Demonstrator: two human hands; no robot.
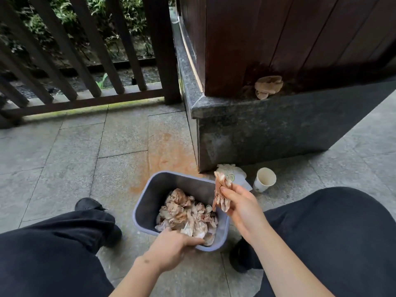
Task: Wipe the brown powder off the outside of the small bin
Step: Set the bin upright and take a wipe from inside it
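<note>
Small bin (150,202) sits on the paved floor between the person's knees, just in front of the stone plinth (257,129), long axis running near-left to far-right, mouth up and tipped a bit toward the camera. Left hand (171,247) grips the near rim, fingers curled over the edge into the bin, so it's the bracing hand. Right hand (242,206) is above the bin's right rim, thumb and fingers pinching a brown-stained tissue (221,194) that hangs just over that edge. Key relation: the tissue is right at the bin's right wall, outer face directly below and slightly outboard of the fingers. My read is the right hand does the wiping, dropping down the outside of that wall, while the left holds or rotates the bin. Can't see powder on the outer faces from here; they're mostly hidden. Bin is full of used tissues (186,215). Relative to the bin: orange-brown powder stain (169,151) on the pavers just beyond, paper cup (264,180) and crumpled wrapper (233,174) off to its far right, another stained wad (269,86) up on the plinth ledge.
</note>
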